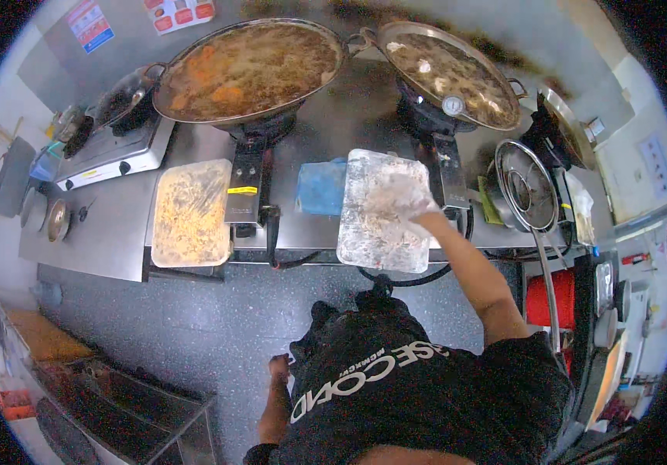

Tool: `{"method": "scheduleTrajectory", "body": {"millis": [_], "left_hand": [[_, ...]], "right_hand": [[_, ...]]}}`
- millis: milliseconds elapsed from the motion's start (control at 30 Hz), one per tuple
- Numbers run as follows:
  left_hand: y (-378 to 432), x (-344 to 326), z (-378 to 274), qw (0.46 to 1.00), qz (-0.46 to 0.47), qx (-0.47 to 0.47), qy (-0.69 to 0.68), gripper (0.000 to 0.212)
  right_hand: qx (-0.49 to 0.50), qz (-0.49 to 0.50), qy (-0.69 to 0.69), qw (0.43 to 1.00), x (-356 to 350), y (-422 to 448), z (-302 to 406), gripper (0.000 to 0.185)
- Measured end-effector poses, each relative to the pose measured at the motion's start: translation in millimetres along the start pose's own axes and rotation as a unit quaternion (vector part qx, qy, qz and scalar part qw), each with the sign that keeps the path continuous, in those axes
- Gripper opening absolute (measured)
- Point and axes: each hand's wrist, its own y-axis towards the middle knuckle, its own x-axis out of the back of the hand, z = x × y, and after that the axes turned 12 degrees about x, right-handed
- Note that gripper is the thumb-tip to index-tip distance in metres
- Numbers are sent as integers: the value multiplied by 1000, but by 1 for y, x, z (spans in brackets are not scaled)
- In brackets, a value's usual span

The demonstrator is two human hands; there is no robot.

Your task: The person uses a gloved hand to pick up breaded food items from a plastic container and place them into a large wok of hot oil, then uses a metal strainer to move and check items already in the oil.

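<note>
My right hand [420, 206], blurred and pale with what looks like flour, is over the right side of a flat tray [359, 238] dusted with white powder. Whether its fingers hold anything is too blurred to tell. Low beside my dark shirt hangs my left hand [279, 367], its fingers curled and partly hidden; I cannot make out anything in it. Behind the trays, a wide wok [223, 110] of bubbling oil has orange-brown pieces frying at its left. In the smaller wok [467, 81] at right, several pale pieces float in oil, and a dial thermometer [453, 106] sits at its near rim.
A second tray [191, 215] with yellowish coating stands left, overlapping the counter's front edge. A blue cloth [321, 187] touches the white tray. A long-handled strainer [526, 186] rests on a pot at right. Gas hoses [409, 283] loop below the counter edge. Another stove [118, 157] stands far left.
</note>
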Motion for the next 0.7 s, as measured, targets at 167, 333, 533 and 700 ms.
{"method": "scheduleTrajectory", "body": {"millis": [167, 333, 533, 700], "left_hand": [[-6, 4, 36, 986, -30, -30, 159, 18], [-7, 7, 35, 966, -37, -78, 245, 16], [-21, 3, 0, 995, -24, 67, -63, 15], [22, 13, 9, 984, 48, 73, -158, 23]], "right_hand": [[-108, 17, 321, 941, 29, -16, -39, 54], [-177, 4, 345, 922, -22, -39, -73, 49], [-214, -66, 417, 881, -48, -71, -75, 39], [-368, -159, 746, 531, -64, -66, -72, 27]]}}
